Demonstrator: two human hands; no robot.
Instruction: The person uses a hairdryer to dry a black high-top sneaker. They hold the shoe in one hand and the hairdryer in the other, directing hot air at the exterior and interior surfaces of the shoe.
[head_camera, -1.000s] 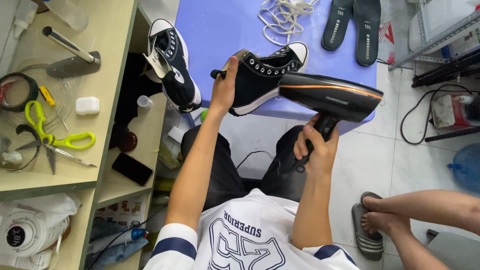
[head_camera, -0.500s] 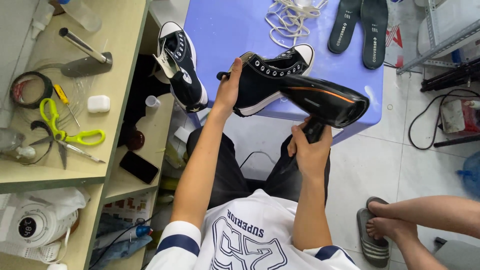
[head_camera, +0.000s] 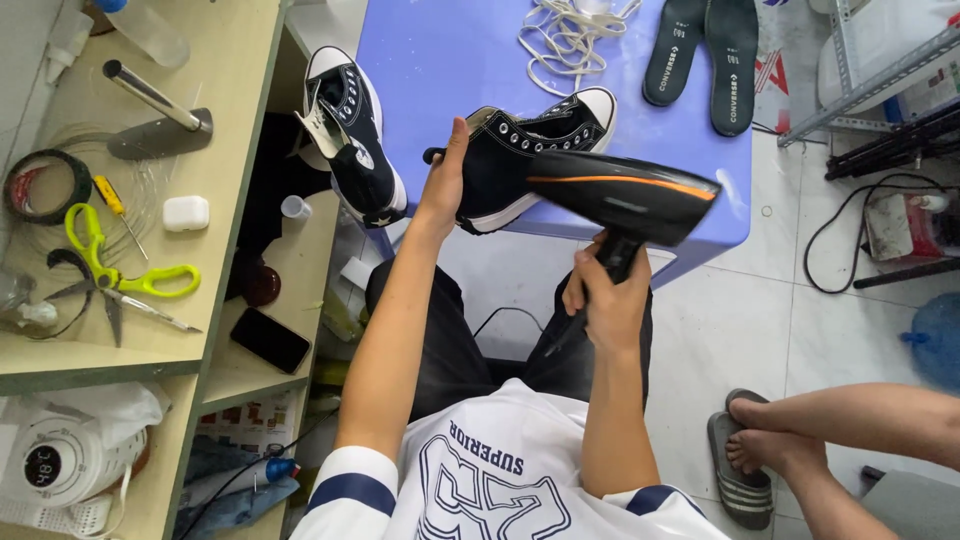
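- The right hand (head_camera: 608, 300) was closed around the handle of one black hair dryer (head_camera: 625, 195), and the body of the dryer lay just above the hand, with its orange stripe on top.
- The left hand (head_camera: 443, 185) held the heel side of one black high-top shoe (head_camera: 520, 160); the thumb was on the back of the shoe and the fingers were hidden behind it.
- The dryer was just beside this shoe, on its right side, and covered a part of it in the view.
- The shoe was in the air over the near edge of the blue counter (head_camera: 450, 60).
- To the right, near the floor, two bare feet of another person (head_camera: 760, 430) rested on sandals, well apart from the hands.
- A second black shoe (head_camera: 355, 130) stood tilted at the left edge of the counter, near the left hand but not touching it.
- On the wooden shelf (head_camera: 230, 130) to the left lay one pair of yellow scissors (head_camera: 120, 270), one small yellow screwdriver (head_camera: 118, 205), one roll of tape (head_camera: 45, 185) and one small white case (head_camera: 186, 212).
- One dark phone (head_camera: 270, 340) lay on the lower shelf.
- Far on the counter lay two dark insoles (head_camera: 705, 55) side by side and one heap of white laces (head_camera: 565, 35).
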